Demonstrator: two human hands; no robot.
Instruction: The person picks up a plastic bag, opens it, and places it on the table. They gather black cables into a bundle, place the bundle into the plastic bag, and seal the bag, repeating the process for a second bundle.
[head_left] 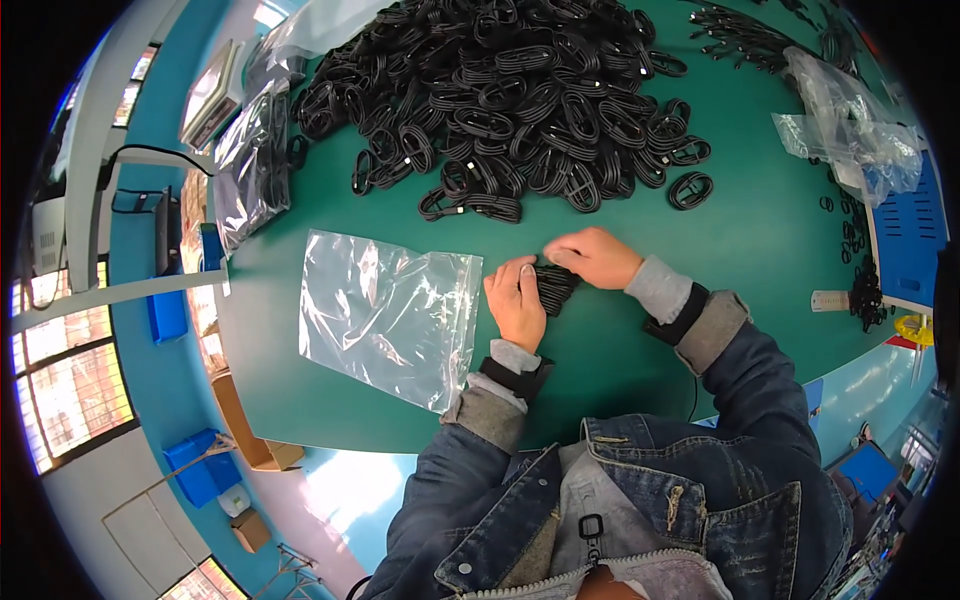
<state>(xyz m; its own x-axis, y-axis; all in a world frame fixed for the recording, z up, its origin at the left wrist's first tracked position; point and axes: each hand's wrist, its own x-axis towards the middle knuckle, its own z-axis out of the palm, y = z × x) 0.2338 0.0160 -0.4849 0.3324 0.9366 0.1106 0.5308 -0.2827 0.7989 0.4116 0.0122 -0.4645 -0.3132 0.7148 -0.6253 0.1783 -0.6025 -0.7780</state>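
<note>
Black cable coils point(556, 291): bracing between left hand point(516, 305), fingers together, and right hand point(600, 258), fingers curled, on the green table point(610, 370), seemingly keeping the row compact; firm grip impossible to tell; presumably keeping the clear bag point(390, 320) leftward for reach.

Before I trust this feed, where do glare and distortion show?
Head view: white glare streaks the clear, flat plastic bag beside the left hand; head view: the dark-framed, gridded window at far left has overexposed panes; head view: fisheye curvature bends the edge of the smooth green tabletop.
</note>
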